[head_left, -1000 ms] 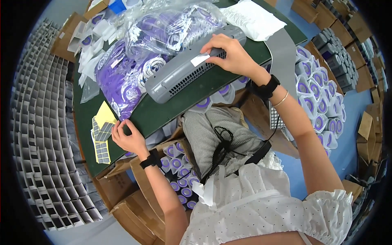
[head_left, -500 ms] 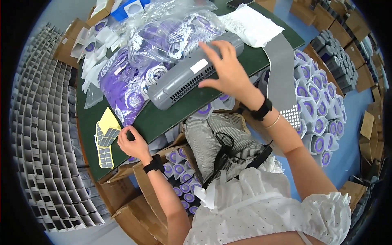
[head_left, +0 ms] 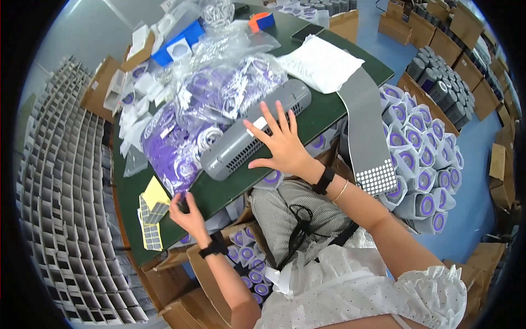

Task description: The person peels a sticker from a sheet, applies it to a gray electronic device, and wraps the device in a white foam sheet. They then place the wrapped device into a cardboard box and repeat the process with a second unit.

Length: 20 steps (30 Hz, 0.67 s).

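Observation:
My right hand (head_left: 286, 147) is open, fingers spread wide, over a long grey plastic housing (head_left: 227, 160) with rows of vent slots and a white label. Whether its fingertips touch the housing I cannot tell. My left hand (head_left: 190, 220) has its fingers apart by the table's near edge, with nothing visible in them. Its fingertips are close to the lower corner of a clear bag of purple and white parts (head_left: 164, 142); contact is unclear. Left of that hand lie sheets of grey square stickers (head_left: 152, 236) and a yellow backing sheet (head_left: 156, 192).
A white plastic packet (head_left: 322, 63) and a grey strip with white dots (head_left: 364, 120) lie at the right of the green table (head_left: 219, 198). Wrapped cylinders with purple rings (head_left: 416, 140) are stacked on the right. Cardboard dividers (head_left: 71, 208) stand on the left; an open carton (head_left: 211, 277) sits below.
The whole view has shifted. My right hand has come nearer along the housing, its fingers now spread and pointing away. The fingers of my left hand have moved farther apart.

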Available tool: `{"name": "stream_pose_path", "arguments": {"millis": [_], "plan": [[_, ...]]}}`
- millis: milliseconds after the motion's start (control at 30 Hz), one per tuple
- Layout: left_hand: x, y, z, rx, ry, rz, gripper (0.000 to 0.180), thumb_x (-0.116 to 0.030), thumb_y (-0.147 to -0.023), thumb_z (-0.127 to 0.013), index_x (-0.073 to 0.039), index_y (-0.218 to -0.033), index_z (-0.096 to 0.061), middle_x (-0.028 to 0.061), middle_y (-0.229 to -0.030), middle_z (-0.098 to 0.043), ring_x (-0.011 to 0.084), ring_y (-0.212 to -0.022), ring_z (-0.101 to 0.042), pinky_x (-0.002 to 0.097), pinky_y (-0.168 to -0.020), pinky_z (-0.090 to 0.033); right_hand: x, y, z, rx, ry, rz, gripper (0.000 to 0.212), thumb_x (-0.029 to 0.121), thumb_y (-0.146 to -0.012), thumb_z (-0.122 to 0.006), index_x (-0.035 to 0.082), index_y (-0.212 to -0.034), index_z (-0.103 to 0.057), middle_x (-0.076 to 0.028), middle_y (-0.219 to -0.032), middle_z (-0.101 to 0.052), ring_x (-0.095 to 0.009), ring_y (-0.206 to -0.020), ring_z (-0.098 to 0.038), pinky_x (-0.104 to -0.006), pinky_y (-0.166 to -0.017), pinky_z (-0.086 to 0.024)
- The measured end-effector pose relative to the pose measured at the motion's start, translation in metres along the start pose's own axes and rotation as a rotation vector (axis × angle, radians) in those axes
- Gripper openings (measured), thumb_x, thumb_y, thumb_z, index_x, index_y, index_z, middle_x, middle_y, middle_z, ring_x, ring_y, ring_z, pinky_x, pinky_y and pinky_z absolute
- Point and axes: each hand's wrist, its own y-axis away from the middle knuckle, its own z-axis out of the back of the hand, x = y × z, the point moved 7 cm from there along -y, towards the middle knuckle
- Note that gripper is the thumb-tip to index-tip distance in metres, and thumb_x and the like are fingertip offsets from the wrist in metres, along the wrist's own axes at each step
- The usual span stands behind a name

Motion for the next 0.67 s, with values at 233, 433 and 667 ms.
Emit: {"name": "stream_pose_path", "arguments": {"millis": [233, 433, 667], "plan": [[-0.080, 0.005, -0.060, 0.391, 0.659, 0.143, 0.063, -0.041, -0.096, -0.052, 0.002, -0.140, -0.034, 0.0202, -0.137, -0.045, 0.0274, -0.127, -0.041, 0.0385, -0.107, -0.028, -0.081, 0.029, 0.063, -0.135, 0.060, -0.323, 0.098, 0.066, -0.074, -0.064, 0.013, -0.148, -0.028, -0.027, -0.153, -0.011, -0.049, -0.139, -0.008, -0.0626, -0.107, -0.011], [-0.085, 0.007, -0.089, 0.583, 0.615, 0.295, 0.073, -0.043, -0.093, -0.056, 0.009, -0.139, -0.033, 0.0212, -0.141, -0.040, 0.0272, -0.131, -0.036, 0.0338, -0.110, -0.025, -0.151, 0.071, 0.100, -0.253, 0.118, -0.488, 0.086, 0.046, -0.080, -0.068, -0.001, -0.142, -0.032, -0.027, -0.149, -0.021, -0.047, -0.138, -0.014, -0.0584, -0.106, -0.018], [-0.195, -0.051, 0.006, 0.210, 0.787, -0.095, 0.078, -0.022, -0.081, -0.074, -0.012, -0.146, -0.030, 0.0104, -0.142, -0.039, 0.0265, -0.127, -0.039, 0.0369, -0.107, -0.030, -0.250, 0.073, 0.104, -0.041, -0.225, -0.656, 0.047, 0.016, -0.079, -0.066, 0.013, -0.125, -0.055, -0.016, -0.133, -0.051, -0.034, -0.130, -0.039, -0.0452, -0.104, -0.029]]}}
